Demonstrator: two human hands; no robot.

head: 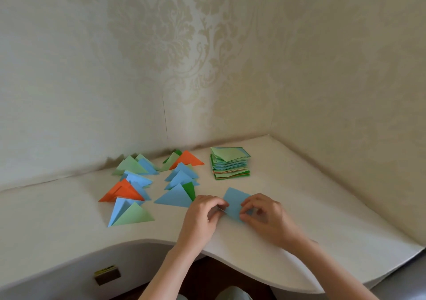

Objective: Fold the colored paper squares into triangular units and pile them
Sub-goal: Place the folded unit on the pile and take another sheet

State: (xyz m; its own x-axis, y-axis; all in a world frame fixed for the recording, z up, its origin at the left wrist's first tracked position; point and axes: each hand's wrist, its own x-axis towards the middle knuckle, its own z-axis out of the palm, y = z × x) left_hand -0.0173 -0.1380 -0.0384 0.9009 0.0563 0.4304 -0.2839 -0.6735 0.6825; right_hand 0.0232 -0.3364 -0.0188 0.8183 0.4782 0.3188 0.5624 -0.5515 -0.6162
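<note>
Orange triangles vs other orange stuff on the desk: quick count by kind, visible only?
Orange folded triangles: 2, rear one, front-left one
Orange loose flat squares: 0
Orange sheet edges in the unfolded stack: some show, too thin to count
Total countable orange pieces: 2

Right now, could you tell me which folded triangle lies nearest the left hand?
The large blue triangle with dark green behind it; its right corner almost touches the left hand.

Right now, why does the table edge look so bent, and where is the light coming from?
In the head view, the wide-angle lens bows the white table edge and the walls; soft light comes from the right, since the folded paper triangles and the stack of paper squares cast faint shadows leftward. No glare; the blue paper square stays sharp.
</note>
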